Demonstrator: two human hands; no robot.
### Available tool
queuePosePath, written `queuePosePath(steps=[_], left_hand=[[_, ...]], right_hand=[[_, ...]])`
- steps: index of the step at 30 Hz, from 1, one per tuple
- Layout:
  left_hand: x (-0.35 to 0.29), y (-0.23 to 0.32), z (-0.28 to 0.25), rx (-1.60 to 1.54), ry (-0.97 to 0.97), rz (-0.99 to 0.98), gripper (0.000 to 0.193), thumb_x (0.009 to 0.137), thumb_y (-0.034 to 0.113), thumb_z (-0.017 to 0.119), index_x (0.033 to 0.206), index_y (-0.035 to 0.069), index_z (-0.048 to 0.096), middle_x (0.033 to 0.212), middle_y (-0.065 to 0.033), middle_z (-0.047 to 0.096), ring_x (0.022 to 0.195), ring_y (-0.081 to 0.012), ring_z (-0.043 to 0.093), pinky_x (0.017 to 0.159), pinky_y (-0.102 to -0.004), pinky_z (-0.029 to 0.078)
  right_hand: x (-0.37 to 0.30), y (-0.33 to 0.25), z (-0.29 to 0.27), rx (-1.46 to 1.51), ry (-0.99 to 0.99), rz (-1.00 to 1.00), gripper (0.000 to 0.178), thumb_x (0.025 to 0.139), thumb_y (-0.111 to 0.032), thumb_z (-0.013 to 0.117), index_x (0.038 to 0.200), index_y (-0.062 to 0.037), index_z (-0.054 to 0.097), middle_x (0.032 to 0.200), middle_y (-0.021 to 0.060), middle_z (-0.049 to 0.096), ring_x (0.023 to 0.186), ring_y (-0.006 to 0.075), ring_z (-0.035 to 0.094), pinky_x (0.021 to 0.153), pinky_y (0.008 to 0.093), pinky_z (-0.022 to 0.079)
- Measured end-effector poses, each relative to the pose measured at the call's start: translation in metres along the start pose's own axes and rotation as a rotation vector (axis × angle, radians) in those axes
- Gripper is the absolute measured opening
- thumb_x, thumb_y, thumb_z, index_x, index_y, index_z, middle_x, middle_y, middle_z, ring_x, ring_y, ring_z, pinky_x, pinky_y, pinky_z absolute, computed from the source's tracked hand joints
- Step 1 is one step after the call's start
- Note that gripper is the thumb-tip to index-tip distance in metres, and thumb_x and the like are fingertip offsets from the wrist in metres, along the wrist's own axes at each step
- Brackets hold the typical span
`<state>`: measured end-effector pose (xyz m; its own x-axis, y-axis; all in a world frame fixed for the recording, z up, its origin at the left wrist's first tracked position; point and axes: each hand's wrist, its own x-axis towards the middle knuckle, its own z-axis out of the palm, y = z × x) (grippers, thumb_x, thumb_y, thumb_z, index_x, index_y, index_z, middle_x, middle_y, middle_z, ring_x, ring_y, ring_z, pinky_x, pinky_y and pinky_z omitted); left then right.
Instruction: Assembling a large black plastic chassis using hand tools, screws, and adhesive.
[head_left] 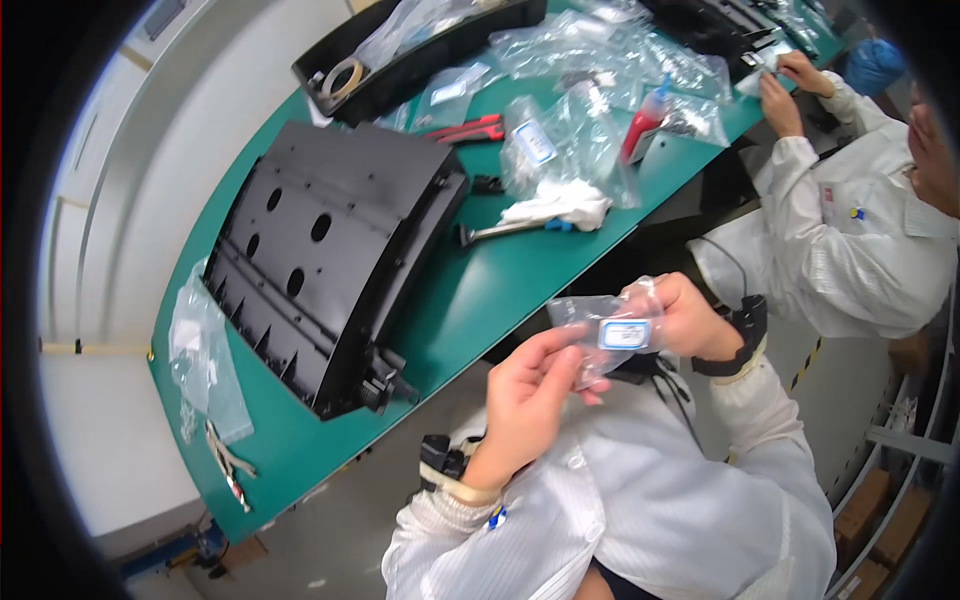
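Between my two hands, just off the table's near edge, is a small clear plastic bag (577, 311) with a blue-edged white label. My left hand (535, 392) pinches its lower left side between thumb and fingers. The bag's upper right end is gripped in the closed fingers of my right hand (692, 318). Whatever the bag contains is too small to make out. To the left, a large black plastic panel (345, 200) with oval holes lies on the green table (440, 345).
Past my hands lie a white cloth (565, 205), a hammer-like tool (500, 231), a red bottle (643, 125), a red cutter (470, 130) and clear bags (560, 50). A black tray (400, 55) holds a tape roll. Pliers (228, 465) lie at left. A co-worker (835, 215) works at right.
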<state>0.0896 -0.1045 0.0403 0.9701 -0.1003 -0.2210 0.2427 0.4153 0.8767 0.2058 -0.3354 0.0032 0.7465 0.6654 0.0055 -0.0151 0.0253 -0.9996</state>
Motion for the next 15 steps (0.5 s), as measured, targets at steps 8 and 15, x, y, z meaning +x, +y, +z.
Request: queuePosePath(steps=[8, 15], left_hand=[[0.008, -0.013, -0.012, -0.04, 0.074, -0.033, 0.031, 0.11, 0.009, 0.054, 0.135, -0.009, 0.06, 0.11, -0.0193, 0.074, 0.083, -0.0229, 0.074, 0.073, -0.0353, 0.061], [0.014, -0.02, -0.019, -0.05, 0.035, 0.027, 0.028, 0.111, 0.01, 0.054, 0.131, -0.007, 0.061, 0.108, -0.0167, 0.073, 0.084, -0.0207, 0.073, 0.073, -0.0347, 0.06]], right_hand=[[0.002, -0.04, -0.007, -0.374, -0.009, -0.128, 0.009, 0.09, -0.006, 0.078, 0.095, 0.0009, 0.074, 0.09, 0.0109, 0.074, 0.08, 0.0225, 0.071, 0.074, 0.0335, 0.056], [-0.005, -0.06, -0.025, -0.451, -0.053, -0.306, 0.013, 0.085, -0.005, 0.081, 0.096, -0.0016, 0.075, 0.089, 0.0096, 0.073, 0.077, 0.0269, 0.07, 0.07, 0.0345, 0.055]])
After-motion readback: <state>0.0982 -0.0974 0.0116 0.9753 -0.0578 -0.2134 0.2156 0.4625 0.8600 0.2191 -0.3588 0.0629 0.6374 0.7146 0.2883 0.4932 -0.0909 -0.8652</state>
